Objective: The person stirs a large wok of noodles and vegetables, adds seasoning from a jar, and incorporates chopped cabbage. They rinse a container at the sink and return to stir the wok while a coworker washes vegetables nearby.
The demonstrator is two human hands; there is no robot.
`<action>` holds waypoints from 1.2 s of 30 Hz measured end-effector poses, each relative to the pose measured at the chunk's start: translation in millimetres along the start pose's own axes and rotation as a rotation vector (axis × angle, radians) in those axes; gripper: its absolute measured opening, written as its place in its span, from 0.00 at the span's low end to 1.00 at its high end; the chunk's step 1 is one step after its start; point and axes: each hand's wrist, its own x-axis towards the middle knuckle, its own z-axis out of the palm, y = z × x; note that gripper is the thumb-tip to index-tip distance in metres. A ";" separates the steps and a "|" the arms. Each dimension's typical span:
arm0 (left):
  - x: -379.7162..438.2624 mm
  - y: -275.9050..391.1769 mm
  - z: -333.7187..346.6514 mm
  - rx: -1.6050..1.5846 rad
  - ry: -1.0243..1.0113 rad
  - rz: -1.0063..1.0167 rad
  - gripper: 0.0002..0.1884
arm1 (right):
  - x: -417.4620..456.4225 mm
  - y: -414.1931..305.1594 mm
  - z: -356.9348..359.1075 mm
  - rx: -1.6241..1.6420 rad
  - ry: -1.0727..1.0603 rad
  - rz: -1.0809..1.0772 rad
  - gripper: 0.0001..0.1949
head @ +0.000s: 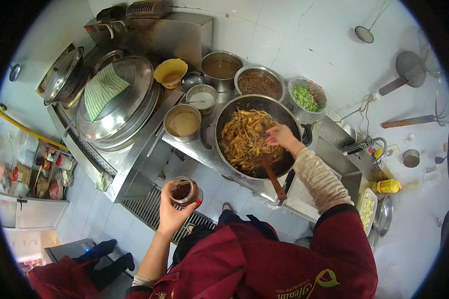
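My left hand (175, 215) grips an open jar (195, 194) with a dark reddish-brown filling, held up in front of the counter. Above the wide dark pan (219, 129) is my right hand (282, 137), its fingers drawn together over the food. Something small and dark shows at those fingertips, too small to name. Yellow-brown strips of food (243, 140) fill much of the pan. A wooden spatula (272, 177) leans in it, with its handle sticking out over the near rim.
Behind the pan stand a steel bowl of brown granules (260, 84), a container of chopped greens (305, 99) and a pot of brown liquid (221, 69). Left are bowls of tan powder (182, 123) and white powder (202, 99). A large lidded steel pan (134, 108) and a sink (333, 157) flank them.
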 end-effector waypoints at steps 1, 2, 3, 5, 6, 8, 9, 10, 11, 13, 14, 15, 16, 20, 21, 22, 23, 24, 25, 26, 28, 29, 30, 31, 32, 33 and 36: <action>2.1 0.2 2.9 -0.017 0.008 0.015 0.47 | 7.1 -5.4 -22.3 -0.083 0.003 -0.023 0.13; 3.7 -1.1 4.4 -0.033 0.016 0.029 0.47 | 11.7 -9.1 -42.4 -0.109 0.094 0.002 0.14; 4.5 -1.8 5.7 -0.045 0.024 0.042 0.47 | 17.8 -3.9 -58.9 -0.103 0.120 -0.041 0.13; 4.5 4.3 8.1 -0.031 0.037 0.023 0.48 | 32.2 10.8 -47.0 0.191 0.048 0.060 0.13; 1.9 -3.6 6.8 -0.046 0.067 0.017 0.48 | 27.8 2.8 -20.6 0.141 -0.001 0.065 0.13; -1.1 0.5 2.5 0.012 0.078 0.005 0.49 | 17.7 5.1 -14.6 0.136 -0.052 0.101 0.14; 2.2 0.3 2.2 -0.022 0.059 0.023 0.49 | 22.7 14.7 -39.7 0.150 -0.006 0.087 0.15; 5.8 -4.1 1.1 -0.060 0.036 0.042 0.49 | 29.5 28.8 -72.1 0.160 0.046 0.074 0.15; 5.4 -10.2 -1.3 -0.088 0.023 0.049 0.50 | 35.1 35.3 -85.8 0.174 0.080 0.066 0.15; -4.0 -21.4 -9.6 0.041 0.069 0.023 0.50 | 21.8 -5.7 -16.9 0.127 0.111 0.095 0.14; -3.0 -12.2 -5.8 -0.001 0.035 -0.004 0.50 | 15.1 -1.1 -7.6 0.132 0.057 0.095 0.14; 0.4 -3.7 -4.9 -0.040 0.010 -0.026 0.50 | 15.2 0.2 0.4 0.138 -0.002 0.085 0.14; -0.4 -5.6 -7.7 -0.047 0.012 -0.022 0.50 | -6.4 -27.1 16.3 0.034 -0.007 0.059 0.14; 3.5 -11.7 -11.6 -0.035 0.016 0.020 0.50 | -39.4 -47.4 -9.4 -0.269 0.009 -0.237 0.13; 3.2 -11.6 -13.8 -0.001 0.027 0.019 0.50 | -58.7 -65.7 -10.5 -0.222 0.027 -0.228 0.13; 4.6 -18.0 -14.1 0.006 0.038 0.075 0.49 | -68.0 -73.0 -14.4 -0.203 0.033 -0.260 0.13; 3.6 -20.5 -13.8 -0.003 0.043 0.066 0.50 | -72.9 -75.8 -20.7 -0.183 0.037 -0.292 0.12; 4.9 -18.5 -12.7 -0.010 0.041 0.061 0.50 | -72.6 -71.5 -30.7 -0.182 0.051 -0.253 0.12; 5.0 -12.4 -13.1 -0.014 0.038 0.050 0.50 | -67.5 -60.3 -39.1 -0.176 0.060 -0.210 0.12; 4.4 -2.0 -12.6 -0.049 0.017 0.008 0.50 | -63.8 -48.1 -47.0 -0.170 0.070 -0.167 0.12; 3.8 -11.1 -15.4 -0.074 0.008 0.058 0.50 | -54.0 -29.2 -58.4 -0.080 0.142 -0.042 0.12; 4.8 -14.6 -15.5 -0.091 0.007 0.084 0.49 | -47.8 -23.5 -63.8 -0.039 0.176 0.018 0.12; 3.5 -15.4 -17.0 -0.055 0.034 0.070 0.49 | -55.8 -24.4 -60.3 -0.066 0.211 0.044 0.12; 3.1 -10.8 -18.0 -0.031 0.048 0.052 0.49 | -49.6 -13.0 -53.1 0.037 0.177 0.103 0.12; 0.0 -17.3 -17.9 -0.038 0.051 0.054 0.49 | -38.2 4.5 -43.1 0.141 0.145 0.163 0.12; 0.2 -22.0 -17.2 -0.048 0.055 0.065 0.49 | -26.6 16.4 -34.5 0.244 0.116 0.213 0.11; -3.9 -17.5 -16.2 -0.025 0.033 0.043 0.48 | -9.3 36.8 10.0 0.458 -0.060 0.226 0.13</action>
